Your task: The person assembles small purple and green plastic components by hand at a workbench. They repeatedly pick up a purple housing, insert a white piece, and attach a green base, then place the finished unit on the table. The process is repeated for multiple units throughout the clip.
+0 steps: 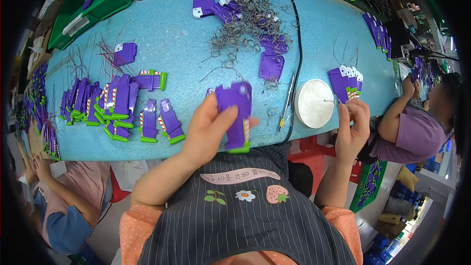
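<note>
1. The left hand holds a purple part upright over the counter's near edge — its grip pinches the part, thumb on one side and fingers behind it.
2. The part has a green foot at its lower end and a red-and-white striped strip along one side.
3. The right hand is near the counter's right near edge, its grip pressed together on a thin wire spring.
4. A round white dish sits just left of that hand, with a thin tool and a black cable beside it.
5. A tangle of springs lies over more purple parts toward the far edge.
6. Finished parts stand in rows at the left end of the blue counter — some with green feet.
7. A small stack lies just above the right hand.
8. Other people sit at both ends.
</note>
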The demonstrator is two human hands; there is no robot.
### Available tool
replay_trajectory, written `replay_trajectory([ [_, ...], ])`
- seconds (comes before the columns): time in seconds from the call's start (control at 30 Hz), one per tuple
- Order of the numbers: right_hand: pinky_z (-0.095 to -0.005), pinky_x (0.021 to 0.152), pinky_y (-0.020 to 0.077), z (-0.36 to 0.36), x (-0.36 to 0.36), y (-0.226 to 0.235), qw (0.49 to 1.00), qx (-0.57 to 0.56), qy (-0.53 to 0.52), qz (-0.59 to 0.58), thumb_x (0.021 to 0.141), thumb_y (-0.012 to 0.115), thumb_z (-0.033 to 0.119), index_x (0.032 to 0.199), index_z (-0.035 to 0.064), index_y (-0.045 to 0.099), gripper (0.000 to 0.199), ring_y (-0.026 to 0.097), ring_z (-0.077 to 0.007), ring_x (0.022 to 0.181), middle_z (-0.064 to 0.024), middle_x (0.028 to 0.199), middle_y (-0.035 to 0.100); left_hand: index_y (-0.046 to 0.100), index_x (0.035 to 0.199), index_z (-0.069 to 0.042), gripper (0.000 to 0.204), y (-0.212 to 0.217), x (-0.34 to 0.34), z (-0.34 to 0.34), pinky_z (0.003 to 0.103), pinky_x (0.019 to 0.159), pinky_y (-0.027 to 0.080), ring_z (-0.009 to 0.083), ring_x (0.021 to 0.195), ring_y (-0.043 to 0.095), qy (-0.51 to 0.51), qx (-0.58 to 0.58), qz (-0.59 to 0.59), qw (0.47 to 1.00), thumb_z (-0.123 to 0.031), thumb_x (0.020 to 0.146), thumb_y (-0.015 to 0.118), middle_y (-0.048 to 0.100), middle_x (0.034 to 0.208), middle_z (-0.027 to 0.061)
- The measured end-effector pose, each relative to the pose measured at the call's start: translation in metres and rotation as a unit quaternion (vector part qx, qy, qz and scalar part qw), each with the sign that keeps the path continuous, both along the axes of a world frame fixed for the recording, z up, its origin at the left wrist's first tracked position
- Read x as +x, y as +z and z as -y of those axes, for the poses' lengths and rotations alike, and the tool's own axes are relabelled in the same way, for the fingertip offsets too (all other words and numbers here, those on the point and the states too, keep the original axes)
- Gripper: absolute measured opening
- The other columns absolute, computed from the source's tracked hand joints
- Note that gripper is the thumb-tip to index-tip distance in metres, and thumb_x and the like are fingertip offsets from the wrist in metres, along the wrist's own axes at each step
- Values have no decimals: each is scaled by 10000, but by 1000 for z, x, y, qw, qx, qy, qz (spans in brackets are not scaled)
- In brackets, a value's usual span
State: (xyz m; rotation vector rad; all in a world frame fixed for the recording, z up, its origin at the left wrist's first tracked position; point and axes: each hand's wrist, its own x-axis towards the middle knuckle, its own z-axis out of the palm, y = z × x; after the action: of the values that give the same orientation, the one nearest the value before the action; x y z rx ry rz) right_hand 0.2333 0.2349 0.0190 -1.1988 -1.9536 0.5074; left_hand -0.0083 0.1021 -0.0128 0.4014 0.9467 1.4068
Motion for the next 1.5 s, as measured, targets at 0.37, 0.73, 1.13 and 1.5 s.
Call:
replay_trajectory([
  [0.37,-255,767,412,69,-100,-6,867,-287,320,-253,909,507,81,903,39,467,59,492,-130,861,-137,1037,538,285,1312,16,382,32,0,52,361,928,468,230,1096,554,-41,70,-18,997,-26,944,377,480,1246,157],
  [0.73,-212,662,417,57,-89,5,771,-518,333,-161,847,630,48,869,27,480,153,518,-65,768,-40,852,558,391,1204,39,304,23,-9,66,327,733,488,220,876,623,-142,48,-197,969,-23,911,438,592,988,149],
  [1.13,-307,558,483,64,-153,-24,945,-60,235,219,757,734,220,1014,7,525,394,604,-219,691,-88,910,550,329,1244,1,311,18,-22,107,422,916,474,323,1065,581,-16,94,20,995,-45,947,409,525,1202,238],
  [1.5,-210,529,448,67,-93,-8,787,-470,364,-164,833,615,-1,1038,-19,555,215,544,-80,622,-110,1053,542,293,1344,-11,503,7,-3,98,370,932,454,205,1143,513,-8,-49,4,999,99,870,420,493,1238,125],
])
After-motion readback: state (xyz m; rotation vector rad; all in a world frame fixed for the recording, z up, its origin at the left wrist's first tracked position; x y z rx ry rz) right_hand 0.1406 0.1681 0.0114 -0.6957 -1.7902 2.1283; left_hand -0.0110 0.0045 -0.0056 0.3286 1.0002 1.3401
